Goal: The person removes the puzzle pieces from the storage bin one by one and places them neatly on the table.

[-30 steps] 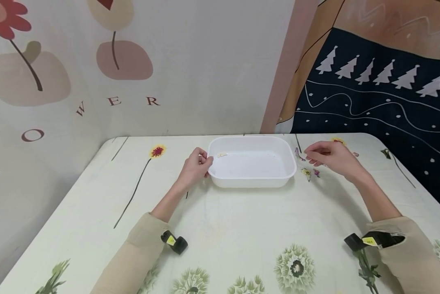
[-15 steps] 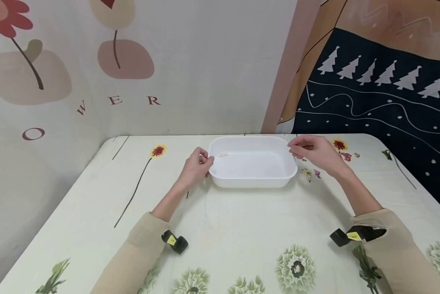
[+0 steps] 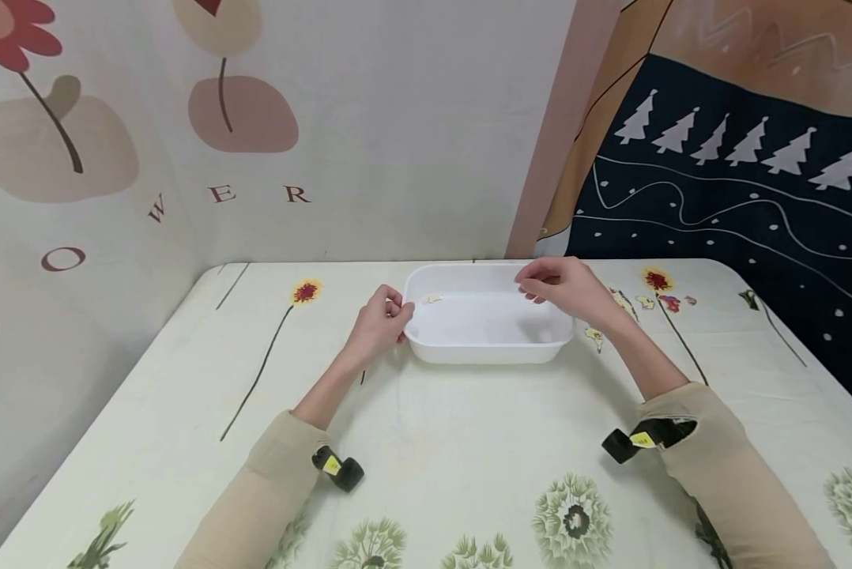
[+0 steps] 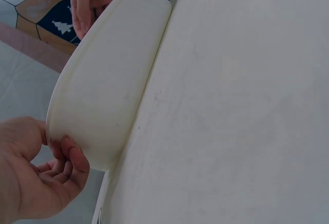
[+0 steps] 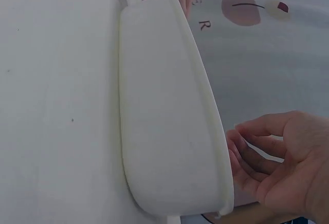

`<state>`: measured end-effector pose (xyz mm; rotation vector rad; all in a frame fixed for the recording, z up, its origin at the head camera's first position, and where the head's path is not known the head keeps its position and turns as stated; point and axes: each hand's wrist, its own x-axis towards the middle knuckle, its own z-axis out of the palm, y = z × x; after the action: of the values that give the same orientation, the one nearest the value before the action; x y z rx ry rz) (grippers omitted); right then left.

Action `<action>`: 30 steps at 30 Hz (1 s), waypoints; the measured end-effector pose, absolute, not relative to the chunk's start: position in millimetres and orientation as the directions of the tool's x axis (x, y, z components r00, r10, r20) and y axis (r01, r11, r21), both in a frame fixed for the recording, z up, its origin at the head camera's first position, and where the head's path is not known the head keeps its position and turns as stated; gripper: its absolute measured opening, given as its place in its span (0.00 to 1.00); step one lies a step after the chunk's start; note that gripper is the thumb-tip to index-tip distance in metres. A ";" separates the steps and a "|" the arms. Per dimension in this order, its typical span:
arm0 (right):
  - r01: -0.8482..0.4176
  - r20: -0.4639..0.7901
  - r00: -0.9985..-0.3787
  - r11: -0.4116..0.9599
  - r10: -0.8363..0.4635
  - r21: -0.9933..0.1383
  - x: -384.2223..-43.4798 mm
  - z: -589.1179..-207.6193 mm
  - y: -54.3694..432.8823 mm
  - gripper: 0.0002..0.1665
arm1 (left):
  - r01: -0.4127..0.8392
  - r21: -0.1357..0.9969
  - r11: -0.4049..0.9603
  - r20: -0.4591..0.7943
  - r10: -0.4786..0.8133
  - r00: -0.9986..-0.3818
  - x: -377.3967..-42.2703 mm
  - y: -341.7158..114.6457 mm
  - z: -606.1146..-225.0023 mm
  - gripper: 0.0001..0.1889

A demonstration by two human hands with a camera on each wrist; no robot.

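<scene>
A white plastic tray (image 3: 486, 355) stands on the table in the head view. My left hand (image 3: 376, 328) grips its left rim, thumb on the rim and fingers curled below; the left wrist view shows this hand (image 4: 41, 175) at the tray's end wall. Over the tray's right part hovers my right hand (image 3: 564, 288), thumb and fingers bent towards each other; no thing shows plainly between the fingertips. In the right wrist view this hand (image 5: 288, 160) is partly behind the tray wall. Inside the tray lies a small pale yellow piece (image 3: 431, 299).
Several small flower-like pieces lie right of the tray, among them a yellow one (image 3: 594, 338) and a red one (image 3: 670, 303). Some are hidden by my right arm. The tablecloth (image 3: 469, 442) has printed flowers. A patterned curtain (image 3: 412, 134) hangs behind the table.
My right hand has moved left from beside the small flower-like pieces, past the tray's right rim, to above its inside. My left hand and the tray have stayed put.
</scene>
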<state>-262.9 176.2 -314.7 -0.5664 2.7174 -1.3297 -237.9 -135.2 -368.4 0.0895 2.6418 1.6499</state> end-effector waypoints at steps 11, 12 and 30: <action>-0.326 0.110 -0.908 0.515 -0.405 -0.793 -274.7 -318.1 134.4 0.12 | 0.029 0.898 0.439 0.001 0.065 -0.998 -236.5 -135.8 -367.6 0.11; -0.325 0.110 -0.906 0.507 -0.408 -0.798 -275.4 -318.2 130.9 0.12 | 0.030 0.898 0.439 0.001 0.066 -0.998 -236.2 -135.7 -367.4 0.11; -0.292 0.046 -0.907 0.548 -0.418 -0.784 -301.8 -333.0 70.0 0.13 | 0.026 0.900 0.434 -0.004 0.068 -0.998 -237.4 -135.8 -367.2 0.10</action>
<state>-301.8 70.0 -333.0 -0.6081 2.6332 -1.2916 -237.4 -135.8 -367.2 0.0860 2.6268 1.6481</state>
